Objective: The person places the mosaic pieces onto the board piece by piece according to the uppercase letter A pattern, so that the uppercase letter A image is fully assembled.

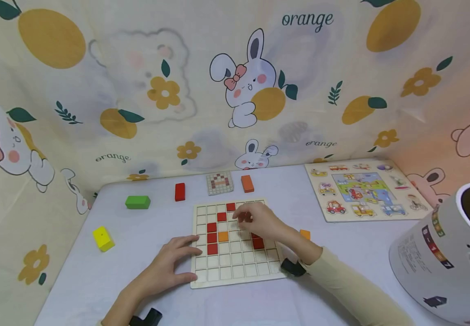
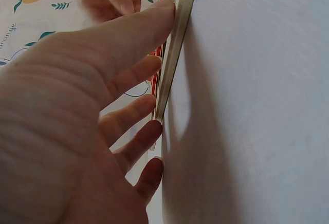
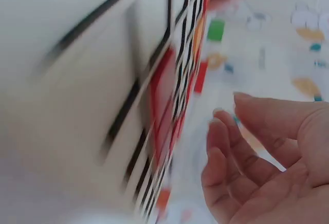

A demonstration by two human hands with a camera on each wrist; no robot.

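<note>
Board: the wooden grid board [image 1: 235, 242] lies flat at the middle of the table [image 1: 341, 253], stiff and light, best steadied by its rim.
Left hand [image 1: 170, 267]: fingers straight, pressing the board's left edge.
Right hand [image 1: 259, 222]: hovers over the upper squares with fingers loosely bent; whether it pinches a small red tile [image 1: 221, 217], I cannot tell.

The right hand [image 1: 257, 222] is covering several squares of the grid board [image 1: 235, 267], and the right wrist view is blurring badly.
</note>
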